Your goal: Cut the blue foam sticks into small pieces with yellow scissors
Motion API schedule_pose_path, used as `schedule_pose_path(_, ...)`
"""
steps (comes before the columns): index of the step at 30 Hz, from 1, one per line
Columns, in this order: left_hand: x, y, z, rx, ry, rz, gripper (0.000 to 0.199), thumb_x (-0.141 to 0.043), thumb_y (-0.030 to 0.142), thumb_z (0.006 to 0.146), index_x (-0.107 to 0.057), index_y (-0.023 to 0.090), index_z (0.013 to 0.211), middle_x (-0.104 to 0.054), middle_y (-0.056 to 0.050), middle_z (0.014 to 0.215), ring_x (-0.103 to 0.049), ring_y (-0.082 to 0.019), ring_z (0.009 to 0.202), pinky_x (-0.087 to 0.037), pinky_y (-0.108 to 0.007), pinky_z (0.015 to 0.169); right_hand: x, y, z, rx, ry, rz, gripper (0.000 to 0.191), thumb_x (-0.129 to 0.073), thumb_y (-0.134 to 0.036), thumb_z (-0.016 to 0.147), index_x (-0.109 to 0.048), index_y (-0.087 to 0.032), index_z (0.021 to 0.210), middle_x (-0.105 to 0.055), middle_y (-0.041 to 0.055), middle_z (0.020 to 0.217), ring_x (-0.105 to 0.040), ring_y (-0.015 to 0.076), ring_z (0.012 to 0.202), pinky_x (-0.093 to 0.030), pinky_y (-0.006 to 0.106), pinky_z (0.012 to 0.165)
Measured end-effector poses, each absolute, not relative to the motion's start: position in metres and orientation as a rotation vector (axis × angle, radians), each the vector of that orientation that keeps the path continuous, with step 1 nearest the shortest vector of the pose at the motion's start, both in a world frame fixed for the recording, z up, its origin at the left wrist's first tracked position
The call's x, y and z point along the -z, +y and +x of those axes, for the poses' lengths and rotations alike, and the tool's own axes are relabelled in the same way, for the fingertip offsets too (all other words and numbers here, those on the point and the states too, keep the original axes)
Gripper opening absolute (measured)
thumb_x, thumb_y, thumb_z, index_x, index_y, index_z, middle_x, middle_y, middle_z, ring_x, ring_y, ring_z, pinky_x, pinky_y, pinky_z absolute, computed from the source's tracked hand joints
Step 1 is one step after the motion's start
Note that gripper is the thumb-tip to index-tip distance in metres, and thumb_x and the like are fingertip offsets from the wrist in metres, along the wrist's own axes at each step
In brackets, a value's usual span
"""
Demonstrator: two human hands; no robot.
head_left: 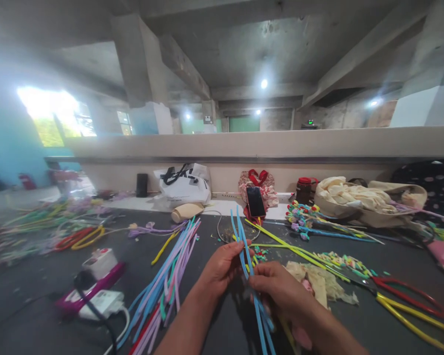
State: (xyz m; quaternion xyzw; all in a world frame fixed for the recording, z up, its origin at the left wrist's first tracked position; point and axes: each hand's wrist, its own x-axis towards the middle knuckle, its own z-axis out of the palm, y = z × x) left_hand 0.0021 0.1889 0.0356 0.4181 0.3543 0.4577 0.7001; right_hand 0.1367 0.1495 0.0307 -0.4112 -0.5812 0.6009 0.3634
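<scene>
Several light-blue pipe cleaners (257, 315) run lengthwise through both hands, their far tips pointing up toward the back of the table. My left hand (222, 264) pinches them near the upper part, thumb on top. Just below and to the right, my right hand (276, 283) grips the same stems with curled fingers. Yellow-green pipe cleaners (296, 251) lie crossed on the dark table beyond my right hand. To the left of my left forearm rests a loose bundle of lilac, blue, teal and red pipe cleaners (173, 271).
Scissors with red and yellow handles (410, 293) lie at right, near cut stem pieces (344, 261). A power strip (92, 291) with plugs and cables sits at left. Behind stand a phone (255, 201), a white bag (185, 185), a dark red jar (303, 190) and a cloth bag (355, 197).
</scene>
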Motion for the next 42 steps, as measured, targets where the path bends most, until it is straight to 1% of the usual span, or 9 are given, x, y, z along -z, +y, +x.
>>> schedule_pose_path(4, -0.037, 0.188, -0.001, -1.065, 0.827, 0.888, 0.017, -0.052, 0.024, 0.071, -0.059, 0.013, 0.082, -0.058, 0.001, 0.056, -0.055, -0.008, 0.049, -0.041, -0.017, 0.046, -0.029, 0.147, 0.132, -1.596, -1.534, -1.058, 0.021, -0.051, -0.023, 0.065, -0.048, -0.016, 0.045, -0.042, -0.0071, 0.032, -0.035, 0.0048, 0.025, -0.019, 0.017, 0.029)
schedule_pose_path(7, -0.04, 0.186, -0.002, -1.068, 0.845, 0.912, 0.013, -0.051, 0.025, 0.071, -0.058, 0.013, 0.071, -0.048, 0.006, 0.044, -0.046, -0.004, 0.036, -0.031, -0.013, 0.035, -0.032, 0.148, 0.133, -1.565, -1.504, -1.052, 0.024, -0.052, -0.029, 0.067, -0.05, -0.015, 0.047, -0.048, -0.0051, 0.036, -0.037, 0.0049, 0.025, -0.02, 0.018, 0.029)
schedule_pose_path(11, -0.046, 0.18, 0.0, -0.966, 0.794, 1.026, 0.023, -0.055, 0.03, 0.069, -0.054, 0.012, 0.055, -0.039, 0.008, 0.036, -0.031, -0.002, 0.027, -0.02, -0.014, 0.029, -0.041, 0.156, 0.142, -1.409, -1.314, -1.043, 0.025, -0.058, -0.038, 0.065, -0.055, -0.014, 0.059, -0.055, -0.0042, 0.049, -0.039, 0.0033, 0.031, -0.021, 0.017, 0.032)
schedule_pose_path(16, -0.049, 0.169, 0.012, -0.872, 0.774, 1.128, 0.029, -0.059, 0.04, 0.065, -0.058, 0.012, 0.065, -0.038, 0.009, 0.033, -0.027, -0.002, 0.021, -0.014, -0.016, 0.024, -0.045, 0.164, 0.151, -1.354, -1.128, -1.006, 0.03, -0.06, -0.045, 0.061, -0.05, -0.016, 0.063, -0.048, -0.0071, 0.044, -0.034, 0.0033, 0.031, -0.019, 0.017, 0.032)
schedule_pose_path(20, -0.046, 0.165, 0.018, -0.82, 0.793, 1.151, 0.027, -0.059, 0.038, 0.066, -0.059, 0.011, 0.068, -0.042, 0.007, 0.036, -0.031, -0.002, 0.022, -0.016, -0.014, 0.024, -0.043, 0.165, 0.15, -1.387, -1.102, -0.962, 0.027, -0.061, -0.041, 0.06, -0.049, -0.016, 0.06, -0.043, -0.0085, 0.036, -0.031, 0.0031, 0.028, -0.017, 0.017, 0.031)
schedule_pose_path(27, -0.043, 0.165, 0.02, -0.821, 0.864, 1.174, 0.025, -0.054, 0.039, 0.071, -0.057, 0.013, 0.072, -0.053, 0.004, 0.046, -0.042, -0.003, 0.028, -0.026, -0.011, 0.027, -0.038, 0.168, 0.148, -1.347, -1.051, -0.925, 0.015, -0.058, -0.029, 0.061, -0.054, -0.015, 0.062, -0.05, -0.006, 0.045, -0.039, 0.0044, 0.036, -0.025, 0.016, 0.036)
schedule_pose_path(35, -0.037, 0.164, 0.022, -0.85, 0.958, 1.215, 0.031, -0.056, 0.045, 0.066, -0.052, 0.015, 0.063, -0.054, 0.004, 0.045, -0.041, -0.004, 0.028, -0.026, -0.012, 0.028, -0.039, 0.163, 0.145, -1.295, -1.132, -0.964, 0.009, -0.056, -0.021, 0.06, -0.058, -0.014, 0.055, -0.043, -0.0082, 0.038, -0.031, 0.0034, 0.032, -0.019, 0.017, 0.034)
schedule_pose_path(39, -0.038, 0.167, 0.023, -0.872, 0.915, 1.258, 0.036, -0.056, 0.049, 0.064, -0.051, 0.014, 0.056, -0.045, 0.007, 0.033, -0.029, -0.002, 0.022, -0.018, -0.013, 0.027, -0.041, 0.163, 0.145, -1.279, -1.121, -0.984, 0.009, -0.057, -0.021, 0.059, -0.059, -0.013, 0.056, -0.047, -0.0073, 0.04, -0.034, 0.0042, 0.035, -0.022, 0.018, 0.036)
schedule_pose_path(42, -0.04, 0.168, 0.022, -0.903, 0.915, 1.275, 0.036, -0.056, 0.048, 0.063, -0.049, 0.015, 0.052, -0.036, 0.01, 0.028, -0.025, -0.002, 0.021, -0.015, -0.014, 0.027, -0.041, 0.165, 0.146, -1.288, -1.109, -0.991, 0.008, -0.057, -0.021, 0.058, -0.058, -0.013, 0.056, -0.043, -0.0083, 0.037, -0.032, 0.0038, 0.032, -0.018, 0.018, 0.034)
